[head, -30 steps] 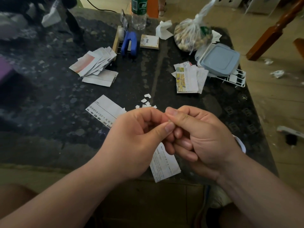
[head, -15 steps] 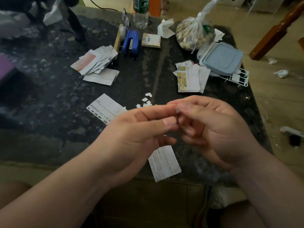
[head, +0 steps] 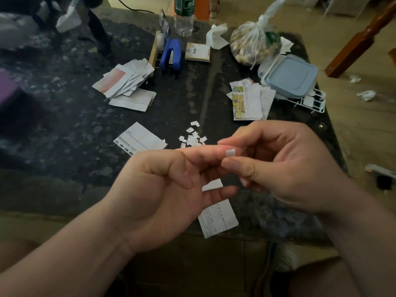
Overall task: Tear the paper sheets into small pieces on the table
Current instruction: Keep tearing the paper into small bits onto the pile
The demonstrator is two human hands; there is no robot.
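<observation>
The right hand pinches a tiny white scrap between thumb and forefinger, held in the air just on the near side of the heap of torn bits. The left hand lies slack beside it. Its fingers are loosely stretched toward the scrap, the thumb stands apart from them, and it plainly grips nothing.

A printed slip lies flat just left of the heap. A second slip lies nearer than the heap, at the front edge of the dark table, partly under the left fingers. Whether the white patch seen between those fingers is the top of that slip cannot be told. Well beyond the heap to the left sits a fanned stack of sheets, and beyond it to the right a stack with coloured print.

The paper looks thin, light and limp, so it should tear with little force but drift or flutter when released. A scrap this small leaves hardly any edge to grip. The likely course is to drop it on the heap and take a slip by one short edge, thumbs close together on either side of the tear line.
</observation>
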